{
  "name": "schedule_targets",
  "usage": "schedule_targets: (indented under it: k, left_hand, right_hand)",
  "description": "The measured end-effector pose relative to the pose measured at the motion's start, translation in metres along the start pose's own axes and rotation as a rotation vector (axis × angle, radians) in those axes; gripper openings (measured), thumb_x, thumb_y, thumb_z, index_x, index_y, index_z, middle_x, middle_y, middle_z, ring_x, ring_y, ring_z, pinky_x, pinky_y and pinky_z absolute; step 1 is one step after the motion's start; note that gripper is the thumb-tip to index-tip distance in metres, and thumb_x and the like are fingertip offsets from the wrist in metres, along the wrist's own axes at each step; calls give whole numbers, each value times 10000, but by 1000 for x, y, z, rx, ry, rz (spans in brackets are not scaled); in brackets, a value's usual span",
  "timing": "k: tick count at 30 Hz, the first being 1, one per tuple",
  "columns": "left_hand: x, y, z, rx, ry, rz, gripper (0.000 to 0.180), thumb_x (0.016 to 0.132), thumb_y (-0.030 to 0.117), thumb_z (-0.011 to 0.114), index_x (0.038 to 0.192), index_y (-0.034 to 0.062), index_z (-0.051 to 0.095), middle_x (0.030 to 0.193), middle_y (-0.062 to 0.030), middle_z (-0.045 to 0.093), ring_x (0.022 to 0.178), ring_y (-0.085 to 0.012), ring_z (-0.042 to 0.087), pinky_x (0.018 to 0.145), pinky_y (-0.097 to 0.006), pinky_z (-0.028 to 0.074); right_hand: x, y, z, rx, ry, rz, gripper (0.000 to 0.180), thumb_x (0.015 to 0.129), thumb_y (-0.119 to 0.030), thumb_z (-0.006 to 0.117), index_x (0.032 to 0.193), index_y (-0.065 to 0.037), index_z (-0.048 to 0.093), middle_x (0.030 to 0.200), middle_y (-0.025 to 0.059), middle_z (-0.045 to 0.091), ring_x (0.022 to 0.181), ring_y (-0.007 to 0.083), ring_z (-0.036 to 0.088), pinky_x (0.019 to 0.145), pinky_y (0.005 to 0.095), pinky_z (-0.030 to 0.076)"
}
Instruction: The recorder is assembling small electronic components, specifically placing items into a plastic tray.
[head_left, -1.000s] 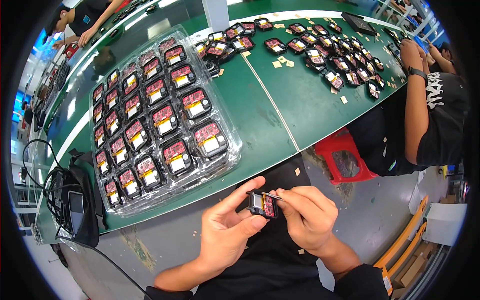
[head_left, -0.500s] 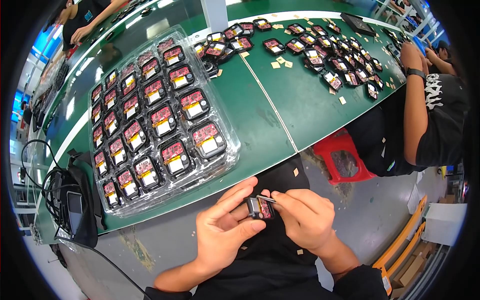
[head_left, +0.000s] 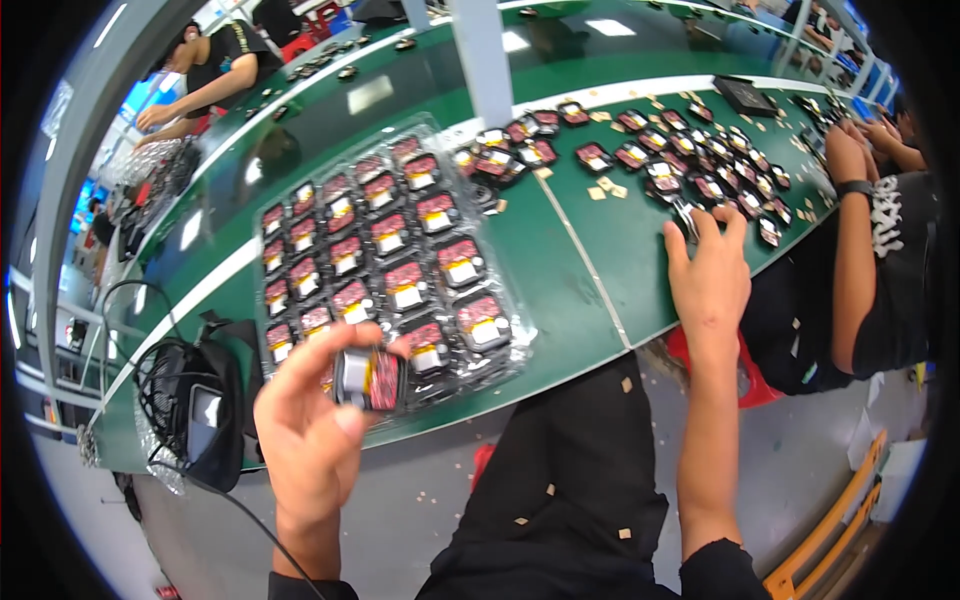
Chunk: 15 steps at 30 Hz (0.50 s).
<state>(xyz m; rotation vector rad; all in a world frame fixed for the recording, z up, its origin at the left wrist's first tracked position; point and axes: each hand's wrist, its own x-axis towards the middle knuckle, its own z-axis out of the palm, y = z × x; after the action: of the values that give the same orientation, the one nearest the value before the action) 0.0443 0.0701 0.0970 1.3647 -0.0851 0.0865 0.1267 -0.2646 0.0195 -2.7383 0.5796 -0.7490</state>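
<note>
My left hand [head_left: 315, 430] holds a small black device housing [head_left: 368, 380] between thumb and fingers, raised in front of the tray's near edge. Its open face shows a red circuit board, a yellow strip and a whitish block. My right hand [head_left: 712, 280] reaches across the green table to the near side of a loose pile of similar housings [head_left: 715, 150]. Thumb and index finger close round one housing [head_left: 687, 217] there; the fingers partly cover it. No tweezers can be made out in the right hand now.
A clear plastic tray [head_left: 522, 345] with rows of like housings lies on the green table [head_left: 560, 290]. Left of it sits a black bag [head_left: 190, 400] with cables. Small tan squares [head_left: 605, 188] are scattered about. A co-worker [head_left: 870, 270] sits close on the right; a grey post [head_left: 483, 60] stands behind.
My hands have parted. The left has carried its housing left and up toward the tray; the right has left it and reached forward to the pile. The view has shifted too.
</note>
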Motion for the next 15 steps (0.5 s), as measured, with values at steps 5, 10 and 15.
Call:
schedule_targets:
  k: [5, 10, 15]
  left_hand:
    - [84, 11, -37, 438, 119, 87, 395, 945, 37, 633, 1327, -59, 606, 1147, -66, 602, 968, -124, 630, 799, -263, 557]
    - [176, 11, -66, 749, 24, 219, 252, 956, 55, 683, 1198, -16, 692, 965, 39, 540, 852, -51, 593, 739, -217, 496]
    - [234, -12, -99, 1028, -23, 232, 264, 908, 49, 722, 1164, -9, 703, 1002, -27, 643, 882, -117, 651, 793, -272, 520]
  right_hand:
    - [-15, 4, 7, 147, -32, -5, 223, 924, -259, 747, 995, -71, 652, 1215, 81, 640, 845, 357, 713, 720, 470, 546]
    - [-15, 0, 4, 185, 12, -38, 219, 905, -229, 767, 981, -81, 624, 1096, 52, 662, 783, 324, 709, 683, 444, 535]
    - [-15, 1, 6, 204, 19, -44, 218, 904, -225, 769, 969, -79, 621, 1102, 52, 660, 778, 325, 708, 677, 448, 536]
